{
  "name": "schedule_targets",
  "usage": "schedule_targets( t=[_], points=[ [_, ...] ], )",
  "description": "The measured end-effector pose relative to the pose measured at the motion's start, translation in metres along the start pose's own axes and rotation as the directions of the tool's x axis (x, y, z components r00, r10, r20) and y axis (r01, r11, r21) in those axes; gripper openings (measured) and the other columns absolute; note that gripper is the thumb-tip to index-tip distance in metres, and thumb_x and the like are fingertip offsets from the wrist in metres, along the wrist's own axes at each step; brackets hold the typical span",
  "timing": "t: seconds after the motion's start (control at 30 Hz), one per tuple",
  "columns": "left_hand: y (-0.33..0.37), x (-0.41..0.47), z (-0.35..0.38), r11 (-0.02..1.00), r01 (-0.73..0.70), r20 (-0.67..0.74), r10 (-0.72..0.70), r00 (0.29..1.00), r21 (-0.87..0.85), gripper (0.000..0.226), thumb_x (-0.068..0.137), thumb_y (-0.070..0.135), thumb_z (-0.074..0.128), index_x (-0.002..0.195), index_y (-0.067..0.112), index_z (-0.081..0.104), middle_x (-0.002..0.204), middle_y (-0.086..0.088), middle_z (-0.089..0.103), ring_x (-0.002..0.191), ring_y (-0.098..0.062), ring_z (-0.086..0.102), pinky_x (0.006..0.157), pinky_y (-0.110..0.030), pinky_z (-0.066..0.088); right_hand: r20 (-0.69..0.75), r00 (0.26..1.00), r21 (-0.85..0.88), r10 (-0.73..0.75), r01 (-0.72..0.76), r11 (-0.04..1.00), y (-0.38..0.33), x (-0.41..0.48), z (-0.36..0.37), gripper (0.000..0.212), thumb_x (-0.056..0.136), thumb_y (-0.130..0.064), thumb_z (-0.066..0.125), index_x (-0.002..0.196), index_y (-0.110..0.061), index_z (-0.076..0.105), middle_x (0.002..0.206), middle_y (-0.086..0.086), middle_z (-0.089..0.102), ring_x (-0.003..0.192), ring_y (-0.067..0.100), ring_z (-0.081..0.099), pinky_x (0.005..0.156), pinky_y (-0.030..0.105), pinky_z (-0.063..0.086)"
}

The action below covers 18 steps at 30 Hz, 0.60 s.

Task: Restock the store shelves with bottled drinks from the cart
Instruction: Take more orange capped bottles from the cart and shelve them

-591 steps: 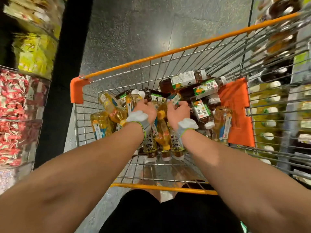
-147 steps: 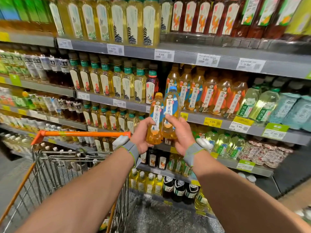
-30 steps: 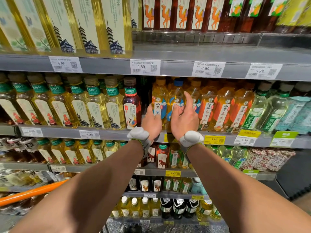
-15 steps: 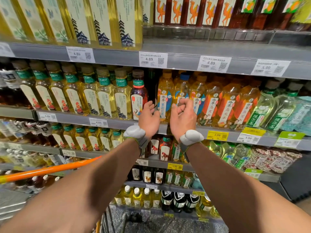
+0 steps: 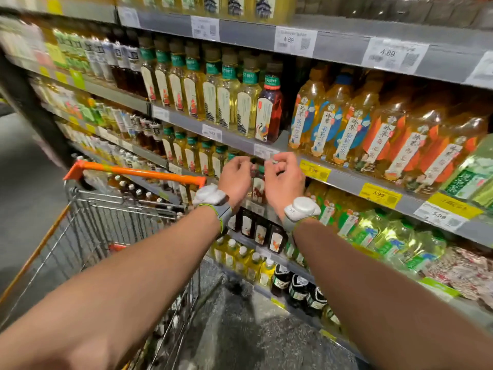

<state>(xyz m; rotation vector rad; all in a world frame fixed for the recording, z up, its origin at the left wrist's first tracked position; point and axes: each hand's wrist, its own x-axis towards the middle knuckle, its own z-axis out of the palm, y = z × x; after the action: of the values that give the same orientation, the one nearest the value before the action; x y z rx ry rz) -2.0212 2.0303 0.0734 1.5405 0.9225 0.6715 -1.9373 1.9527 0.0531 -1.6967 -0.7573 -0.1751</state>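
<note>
Shelves [image 5: 346,180] look well stocked, both hands [image 5: 236,177] loosely curled and empty, cart [image 5: 128,206] awaiting another round.

Your forearms bare, no sleeves. Your left wrist [image 5: 213,200]: grey band, green edging, white round puck. Your right wrist [image 5: 301,210]: same band, puck.

top shelf bottles [image 5: 234,4] cropped (labels blurred)

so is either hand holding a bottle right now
No. The left hand and right hand are both empty, fingers loosely curled, in front of the shelf.
</note>
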Motion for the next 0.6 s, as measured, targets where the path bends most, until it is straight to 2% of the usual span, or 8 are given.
schedule_targets(
  t=[0.07, 0.13, 0.23, 0.3, 0.43, 0.47, 0.57, 0.6],
  points=[
    [-0.01, -0.018, -0.021, 0.999, 0.041, -0.106, -0.042, 0.994, -0.006, 0.02, 0.099, 0.028, 0.047, 0.095, 0.022, 0.065, 0.096, -0.003, 0.076, 0.096, -0.024, 0.072, 0.089, -0.039, 0.058, 0.104, 0.994, 0.029, 0.03, -0.033, 0.999, -0.007, -0.022, 0.014, 0.013, 0.096, -0.025, 0.065, 0.102, -0.015, 0.06, 0.063, -0.012, 0.055, 0.066, 0.017, 0.058, 0.063, 0.032, 0.044],
    [-0.027, -0.034, -0.048, 0.998, 0.05, -0.186, -0.044, 0.982, 0.026, 0.023, 0.101, 0.026, 0.047, 0.088, 0.021, 0.065, 0.08, 0.008, 0.071, 0.079, -0.008, 0.069, 0.07, -0.017, 0.053, 0.166, 0.986, 0.059, 0.028, -0.039, 0.998, -0.018, -0.045, 0.031, 0.012, 0.095, -0.025, 0.065, 0.101, -0.017, 0.06, 0.064, -0.014, 0.055, 0.066, 0.013, 0.056, 0.063, 0.03, 0.042],
    [-0.038, -0.05, -0.08, 0.996, 0.065, -0.21, -0.051, 0.976, 0.058, 0.023, 0.102, 0.03, 0.048, 0.101, 0.017, 0.067, 0.09, 0.003, 0.066, 0.089, -0.018, 0.064, 0.073, -0.029, 0.046, 0.219, 0.976, 0.061, 0.012, -0.026, 0.998, -0.034, -0.071, 0.051, 0.011, 0.094, -0.027, 0.064, 0.1, -0.018, 0.059, 0.062, -0.016, 0.054, 0.058, 0.01, 0.052, 0.06, 0.032, 0.041],
    [-0.048, -0.065, -0.117, 0.997, 0.064, -0.274, -0.047, 0.961, 0.053, 0.021, 0.1, 0.033, 0.05, 0.098, 0.018, 0.066, 0.094, 0.001, 0.066, 0.095, -0.022, 0.061, 0.075, -0.033, 0.044, 0.321, 0.947, 0.089, 0.007, -0.038, 0.995, -0.053, -0.102, 0.075, 0.01, 0.096, -0.027, 0.064, 0.098, -0.02, 0.057, 0.064, -0.014, 0.056, 0.058, 0.005, 0.053, 0.06, 0.032, 0.044],
    [-0.072, -0.093, -0.174, 0.995, 0.102, -0.355, -0.099, 0.929, -0.01, 0.022, 0.094, 0.039, 0.05, 0.085, 0.023, 0.064, 0.094, -0.006, 0.071, 0.095, -0.025, 0.067, 0.093, -0.048, 0.055, 0.412, 0.911, 0.134, -0.003, -0.058, 0.989, -0.086, -0.147, 0.112, 0.014, 0.096, -0.025, 0.064, 0.104, -0.014, 0.062, 0.082, -0.002, 0.064, 0.078, 0.022, 0.062, 0.068, 0.032, 0.044],
    [-0.078, -0.102, -0.19, 0.993, 0.112, -0.389, -0.116, 0.914, -0.034, 0.021, 0.096, 0.037, 0.05, 0.085, 0.026, 0.063, 0.099, -0.007, 0.072, 0.099, -0.025, 0.069, 0.094, -0.046, 0.056, 0.432, 0.902, 0.131, -0.007, -0.056, 0.99, -0.096, -0.161, 0.124, 0.016, 0.095, -0.024, 0.065, 0.106, -0.012, 0.063, 0.084, -0.003, 0.064, 0.081, 0.021, 0.063, 0.069, 0.029, 0.042],
    [-0.106, -0.13, -0.25, 0.99, 0.137, -0.501, -0.14, 0.854, -0.042, 0.018, 0.102, 0.029, 0.048, 0.088, 0.028, 0.059, 0.091, 0.002, 0.067, 0.084, -0.002, 0.067, 0.078, -0.012, 0.051, 0.541, 0.841, 0.147, 0.004, -0.099, 0.984, -0.131, -0.216, 0.161, 0.013, 0.096, -0.021, 0.064, 0.106, -0.013, 0.062, 0.085, -0.003, 0.064, 0.082, 0.019, 0.063, 0.071, 0.03, 0.044],
    [-0.108, -0.132, -0.25, 0.99, 0.141, -0.51, -0.137, 0.849, -0.03, 0.017, 0.103, 0.028, 0.047, 0.093, 0.028, 0.06, 0.092, 0.003, 0.066, 0.086, -0.004, 0.066, 0.079, -0.012, 0.05, 0.551, 0.834, 0.139, 0.015, -0.11, 0.984, -0.129, -0.218, 0.162, 0.01, 0.096, -0.022, 0.063, 0.104, -0.016, 0.061, 0.083, -0.003, 0.065, 0.08, 0.02, 0.063, 0.071, 0.031, 0.045]
  ],
)
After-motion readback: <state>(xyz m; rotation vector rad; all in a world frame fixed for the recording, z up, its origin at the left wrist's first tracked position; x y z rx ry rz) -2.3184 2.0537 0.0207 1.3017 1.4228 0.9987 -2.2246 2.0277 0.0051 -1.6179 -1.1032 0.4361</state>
